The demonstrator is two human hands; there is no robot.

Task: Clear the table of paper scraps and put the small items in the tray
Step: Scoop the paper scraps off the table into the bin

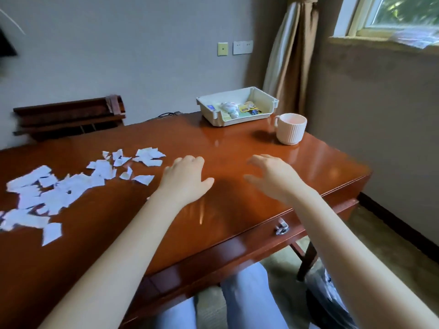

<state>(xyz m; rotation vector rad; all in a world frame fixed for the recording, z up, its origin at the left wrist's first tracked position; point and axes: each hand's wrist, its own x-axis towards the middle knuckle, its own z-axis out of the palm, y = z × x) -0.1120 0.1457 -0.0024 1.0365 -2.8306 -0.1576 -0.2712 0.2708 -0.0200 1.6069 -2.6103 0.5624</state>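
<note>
1. glossy reddish-brown wooden table: it fills most of the view, with one corner toward the window wall on my right.
2. torn white paper scraps: a loose scatter lying flat across the left part of the tabletop. the nearest pieces are just beside my left hand, not touching it.
3. my left hand: palm down over the middle of the table, fingers loosely curled, thumb out to the side, holding nothing. i cannot tell whether it rests on the wood.
4. my right hand: palm down to the right of the other, fingers spread and relaxed, holding nothing, near the front edge.
5. cream plastic tray: at the far edge of the table, well apart from the scraps.
6. pale pink ribbed ceramic mug: upright, just right of the tray, handle facing left.
7. small items: a white bundle and a yellow packet lying inside the tray; finer detail is too small to tell.
8. metal drawer handle: on the table's front panel, below my right forearm.
</note>
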